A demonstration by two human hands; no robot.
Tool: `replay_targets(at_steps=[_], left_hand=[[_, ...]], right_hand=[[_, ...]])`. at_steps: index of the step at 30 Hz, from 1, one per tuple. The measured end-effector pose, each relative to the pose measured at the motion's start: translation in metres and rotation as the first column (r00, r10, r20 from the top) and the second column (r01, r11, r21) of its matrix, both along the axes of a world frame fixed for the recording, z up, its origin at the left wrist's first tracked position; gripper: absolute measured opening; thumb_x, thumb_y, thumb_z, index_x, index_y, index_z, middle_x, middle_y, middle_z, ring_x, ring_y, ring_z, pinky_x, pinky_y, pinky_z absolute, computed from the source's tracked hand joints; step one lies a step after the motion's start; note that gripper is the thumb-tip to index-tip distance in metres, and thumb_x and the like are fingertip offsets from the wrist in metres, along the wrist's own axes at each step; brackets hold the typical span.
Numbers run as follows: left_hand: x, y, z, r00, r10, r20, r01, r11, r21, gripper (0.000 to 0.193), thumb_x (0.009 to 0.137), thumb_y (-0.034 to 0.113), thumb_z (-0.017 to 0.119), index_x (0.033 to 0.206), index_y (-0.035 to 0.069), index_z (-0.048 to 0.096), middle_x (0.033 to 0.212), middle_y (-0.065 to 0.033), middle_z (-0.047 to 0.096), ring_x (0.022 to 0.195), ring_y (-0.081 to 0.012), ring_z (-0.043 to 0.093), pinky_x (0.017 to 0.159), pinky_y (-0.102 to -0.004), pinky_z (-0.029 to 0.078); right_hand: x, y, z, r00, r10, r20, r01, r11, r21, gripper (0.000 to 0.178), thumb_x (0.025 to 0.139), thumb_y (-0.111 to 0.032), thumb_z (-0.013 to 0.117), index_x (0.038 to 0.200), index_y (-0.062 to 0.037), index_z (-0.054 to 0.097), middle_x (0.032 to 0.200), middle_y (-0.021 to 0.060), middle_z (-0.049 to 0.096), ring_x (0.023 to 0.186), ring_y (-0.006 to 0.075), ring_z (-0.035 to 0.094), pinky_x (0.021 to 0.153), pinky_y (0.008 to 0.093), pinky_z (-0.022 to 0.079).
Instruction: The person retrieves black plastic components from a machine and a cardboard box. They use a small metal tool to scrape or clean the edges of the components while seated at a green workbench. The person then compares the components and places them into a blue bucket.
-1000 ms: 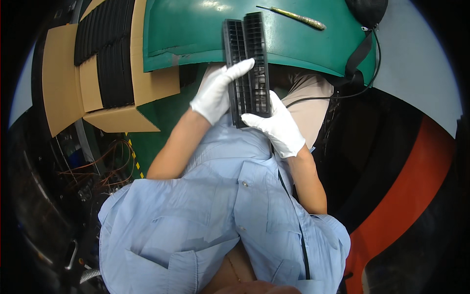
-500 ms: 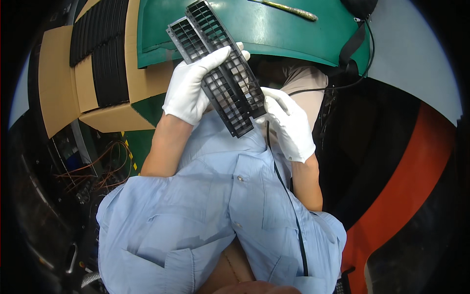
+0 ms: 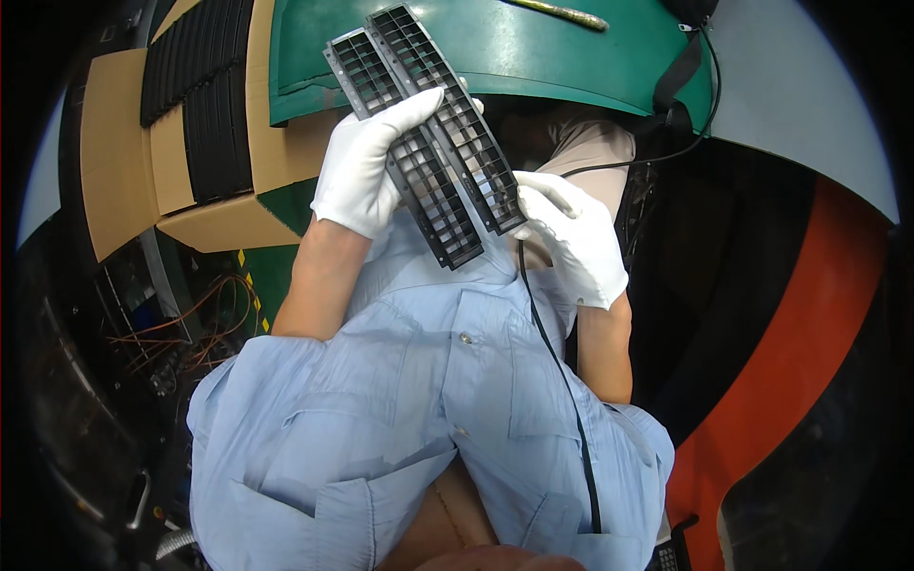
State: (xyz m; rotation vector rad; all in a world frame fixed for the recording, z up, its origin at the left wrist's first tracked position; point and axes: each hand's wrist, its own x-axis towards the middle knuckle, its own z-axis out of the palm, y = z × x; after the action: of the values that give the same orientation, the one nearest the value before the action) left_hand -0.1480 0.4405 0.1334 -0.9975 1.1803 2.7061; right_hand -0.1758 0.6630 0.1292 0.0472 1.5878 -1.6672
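My left hand (image 3: 367, 162), in a white glove, is closed round two long black plastic grilles with open square cells, its thumb lying across their front. The left grille (image 3: 428, 184) sits lower and the right grille (image 3: 476, 157) reaches higher; they lie side by side, tilted, with a narrow gap at the lower ends. My right hand (image 3: 571, 233), also gloved in white, is closed at the lower right end of the right grille, thumb at its edge and other fingertips partly hidden behind it.
Ahead is a green-topped table (image 3: 514, 57) with a slim pen-like tool (image 3: 562, 13) on it. To the left, an open cardboard box (image 3: 119, 152) holds several black ribbed parts (image 3: 214, 133). A black cable (image 3: 552, 357) hangs down my front. Orange wires (image 3: 224, 305) lie at lower left.
The lower ends of the two grilles have spread slightly apart, and the left grille has shifted a little left. My right hand has moved slightly right with the end of the right grille.
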Motion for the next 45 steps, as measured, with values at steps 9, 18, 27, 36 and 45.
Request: replay_targets(at_steps=[9,18,27,36,45], left_hand=[[0.005,-0.002,-0.004,1.000,0.010,0.029,-0.010,1.000,0.000,0.033,0.098,0.011,0.061,0.124,-0.009,0.057,0.113,-0.0221,0.069,0.100,-0.0275,0.072,0.086,-0.0397,0.062],[0.004,-0.004,-0.007,0.991,-0.021,0.134,0.023,1.000,-0.017,0.029,0.098,0.013,0.062,0.119,-0.006,0.060,0.111,-0.0219,0.069,0.095,-0.0259,0.073,0.084,-0.0398,0.062],[0.002,-0.004,-0.007,0.989,0.022,0.149,-0.022,1.000,-0.003,0.023,0.088,0.020,0.076,0.098,0.007,0.061,0.078,-0.0010,0.059,0.062,-0.0141,0.066,0.056,-0.0304,0.062],[0.001,-0.004,-0.003,0.988,0.028,0.154,-0.029,1.000,0.004,0.022,0.089,0.020,0.075,0.096,0.007,0.058,0.076,-0.0009,0.058,0.061,-0.0153,0.067,0.058,-0.0331,0.064],[0.006,-0.007,-0.007,0.994,0.020,0.110,-0.025,0.999,0.042,0.022,0.090,0.021,0.074,0.092,0.008,0.058,0.075,-0.0007,0.056,0.061,-0.0163,0.066,0.057,-0.0336,0.063]], right_hand=[[0.002,0.013,0.004,0.999,0.038,0.016,-0.038,0.999,0.010,0.031,0.098,-0.017,0.065,0.122,0.0016,0.068,0.099,0.0064,0.070,0.079,0.0090,0.064,0.074,0.0217,0.050],[0.003,0.021,-0.007,0.968,0.002,0.250,0.026,0.994,-0.107,0.033,0.098,-0.019,0.065,0.124,0.0025,0.067,0.096,0.0058,0.070,0.077,0.0084,0.061,0.067,0.0211,0.046],[0.003,0.020,-0.008,0.953,-0.005,0.301,0.031,0.996,-0.082,0.034,0.098,-0.021,0.065,0.124,0.0013,0.067,0.091,0.0040,0.069,0.073,0.0068,0.058,0.062,0.0199,0.041],[0.003,0.022,-0.018,0.952,0.005,0.305,0.013,0.998,-0.056,0.034,0.097,-0.022,0.066,0.123,0.0004,0.068,0.088,0.0030,0.068,0.068,0.0042,0.051,0.058,0.0188,0.036],[0.003,0.015,-0.002,0.960,-0.018,0.278,0.033,0.998,-0.048,0.035,0.097,-0.018,0.066,0.124,0.0037,0.066,0.092,0.0068,0.070,0.075,0.0105,0.063,0.066,0.0220,0.047]])
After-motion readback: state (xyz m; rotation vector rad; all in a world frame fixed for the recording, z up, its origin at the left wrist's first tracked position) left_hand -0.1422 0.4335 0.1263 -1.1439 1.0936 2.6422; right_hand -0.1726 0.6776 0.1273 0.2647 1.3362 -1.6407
